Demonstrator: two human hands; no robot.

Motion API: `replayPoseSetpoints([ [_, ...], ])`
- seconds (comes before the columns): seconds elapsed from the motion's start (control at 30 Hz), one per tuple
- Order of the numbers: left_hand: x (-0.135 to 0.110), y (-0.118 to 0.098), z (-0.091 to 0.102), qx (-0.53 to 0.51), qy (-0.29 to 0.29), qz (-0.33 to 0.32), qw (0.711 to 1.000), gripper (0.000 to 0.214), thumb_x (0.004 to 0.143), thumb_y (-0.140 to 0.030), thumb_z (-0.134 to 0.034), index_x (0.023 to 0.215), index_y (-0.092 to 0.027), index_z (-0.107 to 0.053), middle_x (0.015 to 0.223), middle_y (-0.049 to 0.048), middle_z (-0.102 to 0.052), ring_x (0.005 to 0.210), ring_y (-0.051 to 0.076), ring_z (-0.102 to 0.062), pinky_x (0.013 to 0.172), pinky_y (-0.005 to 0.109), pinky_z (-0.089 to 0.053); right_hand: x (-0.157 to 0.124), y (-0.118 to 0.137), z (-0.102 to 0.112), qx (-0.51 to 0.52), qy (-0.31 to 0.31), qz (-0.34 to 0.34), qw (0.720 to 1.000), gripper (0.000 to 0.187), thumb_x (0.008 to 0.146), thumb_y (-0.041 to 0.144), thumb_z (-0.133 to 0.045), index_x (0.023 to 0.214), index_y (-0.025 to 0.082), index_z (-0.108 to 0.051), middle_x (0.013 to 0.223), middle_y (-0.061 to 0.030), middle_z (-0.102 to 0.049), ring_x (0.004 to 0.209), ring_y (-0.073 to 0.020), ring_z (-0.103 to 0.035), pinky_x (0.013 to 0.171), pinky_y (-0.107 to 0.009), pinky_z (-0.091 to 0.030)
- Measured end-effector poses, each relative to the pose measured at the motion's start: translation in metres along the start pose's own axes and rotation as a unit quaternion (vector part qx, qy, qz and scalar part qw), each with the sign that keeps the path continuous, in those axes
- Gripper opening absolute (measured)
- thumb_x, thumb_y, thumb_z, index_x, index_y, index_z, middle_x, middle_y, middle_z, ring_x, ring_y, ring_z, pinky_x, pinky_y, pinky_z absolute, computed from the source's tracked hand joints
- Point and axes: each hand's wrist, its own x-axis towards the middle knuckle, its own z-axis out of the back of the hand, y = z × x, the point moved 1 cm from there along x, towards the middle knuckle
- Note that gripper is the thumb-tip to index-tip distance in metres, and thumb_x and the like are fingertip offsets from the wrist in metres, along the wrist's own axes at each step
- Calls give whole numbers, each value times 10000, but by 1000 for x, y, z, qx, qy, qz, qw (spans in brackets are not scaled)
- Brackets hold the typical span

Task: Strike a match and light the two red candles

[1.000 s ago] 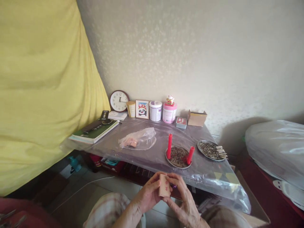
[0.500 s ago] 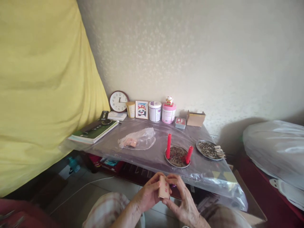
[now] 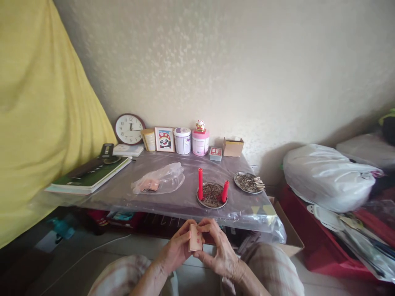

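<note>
Between my hands, in front of the table edge, is a small pale pink matchbox (image 3: 195, 239) with red print on its face. My left hand (image 3: 178, 243) grips its left side, thumb lying along the face. From the right, my right hand (image 3: 217, 246) pinches the box at its upper and lower ends. Beyond them, two red candles, a tall one (image 3: 200, 185) and a short one (image 3: 225, 191), stand on a round metal plate (image 3: 212, 206) covered in dark bits. Another plate (image 3: 239, 186) holds many burnt matches, with several pale unburnt matches (image 3: 259, 183) at its right rim.
A clear plastic bag (image 3: 171, 174) with pinkish small boxes (image 3: 151, 184) lies on the plastic-covered table (image 3: 123, 204). Books (image 3: 92, 174) sit at left. Along the wall stand a clock (image 3: 129, 128), a picture frame (image 3: 165, 139), tins (image 3: 182, 142) and an open carton (image 3: 233, 147).
The camera view has turned to the right, so the table's contents appear further left. Both hands still hold the matchbox in nearly the same grip.
</note>
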Motion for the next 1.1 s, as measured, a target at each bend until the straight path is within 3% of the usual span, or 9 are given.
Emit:
replayPoseSetpoints([
  [0.3,-3,0,-1,10,-18,13,1000,312,729,-335,-866,958,-214,-691,848,33,-720,779,163,-650,663,264,-437,-3,1,3,8,13,-4,1000,386,819,293,-727,1159,212,-563,1189,-95,-565,1080,-213,-605,869,-332,-561],
  [0.47,-8,4,0,46,-12,72,996,376,734,-374,-855,1046,-235,-700,885,48,-740,835,206,-671,675,290,-464,-17,17,14,-67,15,17,998,387,797,336,-749,1124,209,-587,1169,-95,-612,1076,-221,-618,905,-345,-547],
  [0.6,-8,7,7,76,-19,107,991,380,842,-435,-737,1157,-228,-688,930,69,-749,868,221,-672,760,343,-508,-46,38,52,-138,-19,9,990,403,840,364,-710,1198,235,-576,1243,-89,-612,1149,-228,-617,970,-347,-531],
  [0.7,-5,9,11,75,-29,96,992,398,806,-411,-771,1140,-204,-705,961,90,-760,875,221,-665,793,356,-521,-72,40,106,-217,-172,-33,960,301,915,328,-619,1206,259,-581,1272,-98,-611,1184,-249,-611,966,-375,-538],
  [0.77,-3,10,12,74,-39,93,992,411,781,-400,-791,1131,-199,-712,957,92,-764,868,219,-662,790,355,-525,-89,29,147,-269,-287,-56,918,259,922,343,-618,1156,233,-604,1224,-124,-630,1174,-276,-612,976,-430,-530],
  [0.87,0,13,11,81,-52,107,990,377,793,-400,-782,1109,-203,-721,950,90,-769,850,211,-662,784,349,-527,-110,-10,201,-307,-401,-103,857,322,891,442,-646,1117,214,-622,1200,-135,-637,1136,-285,-622,987,-485,-519],
  [0.97,2,16,10,91,-55,123,987,354,796,-388,-787,1098,-212,-725,958,85,-775,859,207,-668,789,346,-527,-123,-62,234,-324,-433,-182,821,436,859,584,-590,1076,207,-623,1206,-145,-639,1141,-284,-617,1007,-495,-508],
  [1.1,3,18,12,101,-69,127,984,327,807,-376,-781,1086,-213,-728,972,89,-779,865,202,-679,791,342,-525,-130,-112,247,-308,-423,-246,816,590,711,686,-617,1010,178,-632,1278,-227,-605,1033,-340,-676,919,-561,-541],
])
